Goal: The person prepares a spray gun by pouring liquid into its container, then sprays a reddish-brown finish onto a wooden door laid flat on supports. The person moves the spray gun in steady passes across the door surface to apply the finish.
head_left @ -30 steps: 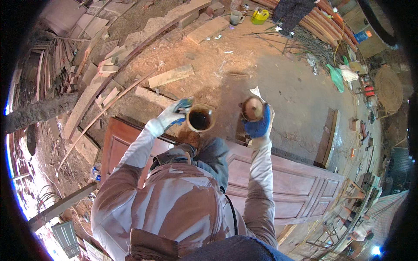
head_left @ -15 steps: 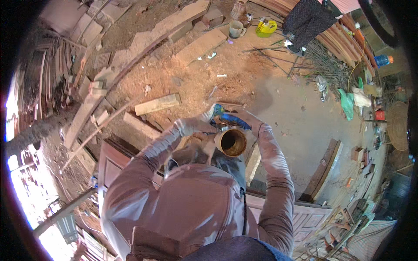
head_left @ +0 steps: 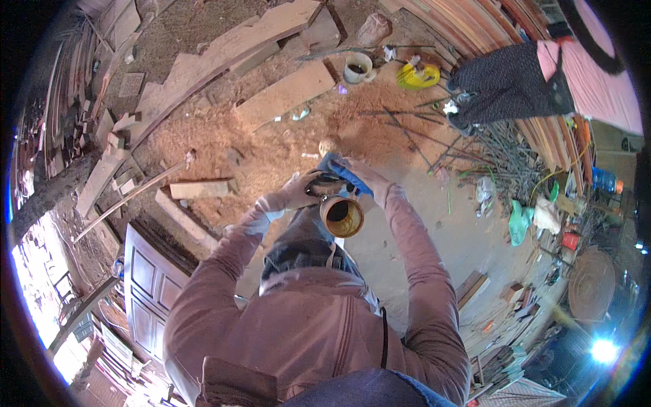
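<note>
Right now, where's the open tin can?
Head view, centre: the open tin can is held up between the left hand and right hand, just ahead of the person's hood, above the sawdust-strewn ground.

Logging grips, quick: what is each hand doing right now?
Left hand: closed on the tin can.
Right hand: gripping a blue cloth at the can's far end.

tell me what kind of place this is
Most likely an open-air carpentry yard. Sawdust covers the ground, planks and offcuts lie about, and a panelled wooden door lies flat. The person's left hand and right hand hold an open tin.
</note>
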Tool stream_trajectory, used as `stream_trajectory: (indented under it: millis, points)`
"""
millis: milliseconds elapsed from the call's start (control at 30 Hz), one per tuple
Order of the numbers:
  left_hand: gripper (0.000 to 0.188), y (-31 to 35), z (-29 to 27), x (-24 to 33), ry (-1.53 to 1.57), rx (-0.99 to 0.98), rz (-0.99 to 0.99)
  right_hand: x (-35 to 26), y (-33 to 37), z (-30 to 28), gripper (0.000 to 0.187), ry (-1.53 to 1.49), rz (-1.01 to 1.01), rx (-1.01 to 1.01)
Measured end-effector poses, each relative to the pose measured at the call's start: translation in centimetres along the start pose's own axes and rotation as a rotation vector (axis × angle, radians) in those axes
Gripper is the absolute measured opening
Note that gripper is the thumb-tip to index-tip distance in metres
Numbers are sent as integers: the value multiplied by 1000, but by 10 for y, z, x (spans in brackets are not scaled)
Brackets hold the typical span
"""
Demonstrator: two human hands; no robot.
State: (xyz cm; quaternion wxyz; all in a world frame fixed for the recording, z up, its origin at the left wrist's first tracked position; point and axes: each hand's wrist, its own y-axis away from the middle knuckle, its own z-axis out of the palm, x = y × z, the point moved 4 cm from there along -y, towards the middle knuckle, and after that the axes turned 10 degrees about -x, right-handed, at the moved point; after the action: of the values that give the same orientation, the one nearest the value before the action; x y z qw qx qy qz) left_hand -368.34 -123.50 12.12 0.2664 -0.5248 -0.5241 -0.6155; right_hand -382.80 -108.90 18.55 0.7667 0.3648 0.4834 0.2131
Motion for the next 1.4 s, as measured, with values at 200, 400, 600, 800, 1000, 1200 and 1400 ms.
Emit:
stream_trajectory:
  millis: [200,400,600,800,1000,1200,1400]
  points:
    - [69,-139,-73,-80,344,551,13,51,-67,-185,38,-408,-63,465]
    - [67,-250,-157,-141,87,1077,-31,107,-104,-319,39,-336,203,448]
    - [71,-360,-221,-174,-89,1195,-289,201,-191,-452,41,75,136,434]
    - [74,-440,-234,-185,-316,1245,-578,119,-208,-553,56,640,150,726]
    - [75,-479,-237,-165,-458,1116,-953,14,-192,-648,68,1425,-81,1029]
    - [77,-503,-241,-155,-740,1010,-915,-1,-204,-723,53,1566,90,614]
    - [72,-519,-244,-135,-1036,995,-690,-2,-225,-755,51,1747,-62,437]
